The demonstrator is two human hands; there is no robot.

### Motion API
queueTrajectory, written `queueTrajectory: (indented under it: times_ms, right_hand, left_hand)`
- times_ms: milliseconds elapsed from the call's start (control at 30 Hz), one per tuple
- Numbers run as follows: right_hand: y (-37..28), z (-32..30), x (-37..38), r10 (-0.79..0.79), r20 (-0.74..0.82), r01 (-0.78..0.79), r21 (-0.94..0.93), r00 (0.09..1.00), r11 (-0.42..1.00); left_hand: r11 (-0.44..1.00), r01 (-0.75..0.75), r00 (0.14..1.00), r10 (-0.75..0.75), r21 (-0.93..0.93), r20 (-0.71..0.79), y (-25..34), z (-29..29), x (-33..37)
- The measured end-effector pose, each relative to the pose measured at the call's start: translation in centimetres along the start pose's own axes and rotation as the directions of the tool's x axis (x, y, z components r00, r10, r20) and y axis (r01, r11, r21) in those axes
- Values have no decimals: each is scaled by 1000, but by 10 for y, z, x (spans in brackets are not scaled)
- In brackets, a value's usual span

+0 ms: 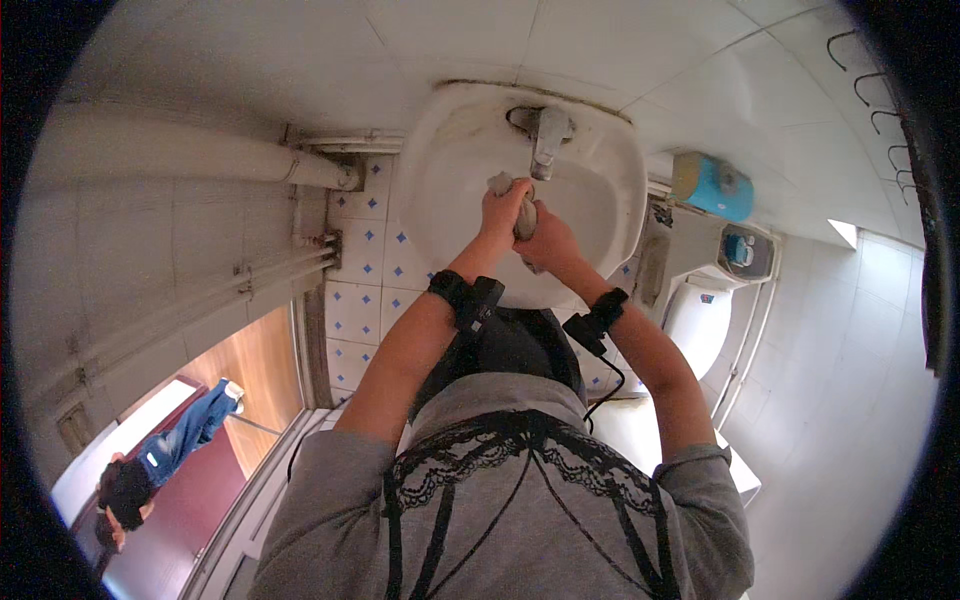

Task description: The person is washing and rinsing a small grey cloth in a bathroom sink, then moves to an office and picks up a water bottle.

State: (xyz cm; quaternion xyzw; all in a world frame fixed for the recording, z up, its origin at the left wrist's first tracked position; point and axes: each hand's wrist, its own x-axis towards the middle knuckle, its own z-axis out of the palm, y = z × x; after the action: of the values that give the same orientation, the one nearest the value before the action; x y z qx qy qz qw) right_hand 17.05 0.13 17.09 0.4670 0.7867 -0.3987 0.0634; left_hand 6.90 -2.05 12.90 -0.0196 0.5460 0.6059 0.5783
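Observation:
Over the white sink (430, 215), my left hand (500, 217) and my right hand (548, 242) are closed close together on a bunched, wet-looking grey cloth (526, 218). One end of the cloth sticks out above my left hand, and another bit shows below my right hand. Just beyond my hands is the metal faucet (548, 140), its spout pointing toward them. I cannot make out whether water is running. My fingers partly cover the cloth.
A blue and tan box (715, 186) is fixed to the wall at right, above a white toilet (698, 320). Wall hooks (870, 90) line the far right. Pipes (230, 150) run along the left wall. Another person (160, 465) is beyond the doorway at lower left.

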Motion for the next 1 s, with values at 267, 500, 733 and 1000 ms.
queueTrajectory:
  times_ms: [267,500,733,1000]
  right_hand:
    - [13,17,13,19,24,-15,-139,1000,990]
    - [20,23,15,25,-109,-26,-2,994,1000]
    - [24,7,8,8,-106,20,253,994,967]
    - [35,-18,24,-161,61,160,17,985,987]
  left_hand:
    - [999,45,940,-33,26,-340,-19,0,20]
    - [995,93,955,-82,25,-284,3,8,15]
    - [975,151,988,-144,-165,57,31,-25,1]
    - [-453,-770,465,82,449,881,80,-32,-16]
